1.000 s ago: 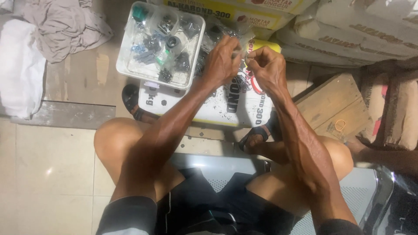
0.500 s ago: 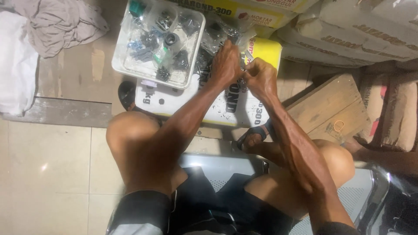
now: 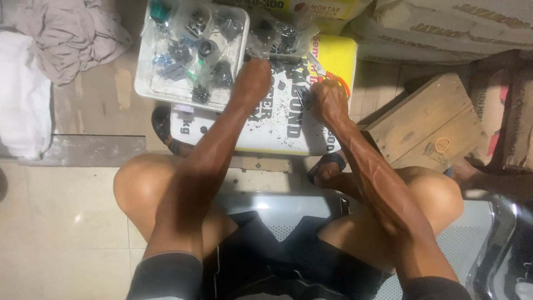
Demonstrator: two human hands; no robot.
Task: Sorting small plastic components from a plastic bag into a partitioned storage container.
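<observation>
White tray (image 3: 145, 89) of small parts, wooden crate (image 3: 427, 125), rags (image 3: 66, 33)

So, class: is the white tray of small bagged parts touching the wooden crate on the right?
Apart. The head view shows the white tray at upper left and the wooden crate at right, with the printed sack and both hands between them.

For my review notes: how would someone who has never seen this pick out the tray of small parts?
Start at the big white and yellow sack lying flat in front of the seated person's knees. The white plastic tray rests on its upper left corner, just left of the left hand. It alone holds clear bags of small dark parts.
</observation>
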